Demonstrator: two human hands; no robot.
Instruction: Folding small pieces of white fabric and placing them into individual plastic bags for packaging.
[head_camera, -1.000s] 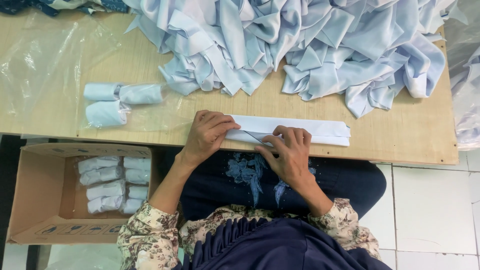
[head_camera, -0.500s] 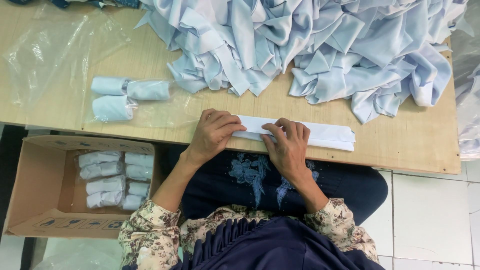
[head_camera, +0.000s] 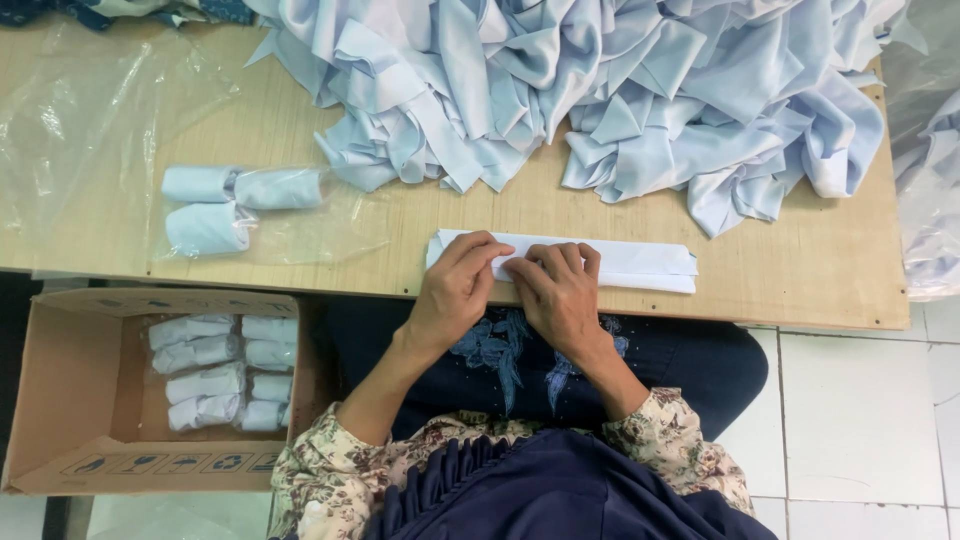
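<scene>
A long, narrow folded strip of pale blue cloth (head_camera: 640, 262) lies flat along the near edge of the wooden table (head_camera: 800, 280). My left hand (head_camera: 455, 285) presses on its left end, fingers curled over the fold. Beside it, my right hand (head_camera: 558, 290) rests on the strip just right of the left hand, fingertips pinching the cloth. The hands nearly touch. The right part of the strip lies free.
A big heap of loose pale blue cloth pieces (head_camera: 600, 90) covers the far side of the table. Three rolled cloth bundles (head_camera: 235, 205) lie on clear plastic sheet (head_camera: 90, 130) at left. A cardboard box (head_camera: 70, 400) with several rolled bundles sits on the floor at lower left.
Both hands have shifted slightly left along the strip and come closer together; the strip's left end is now under the left hand.
</scene>
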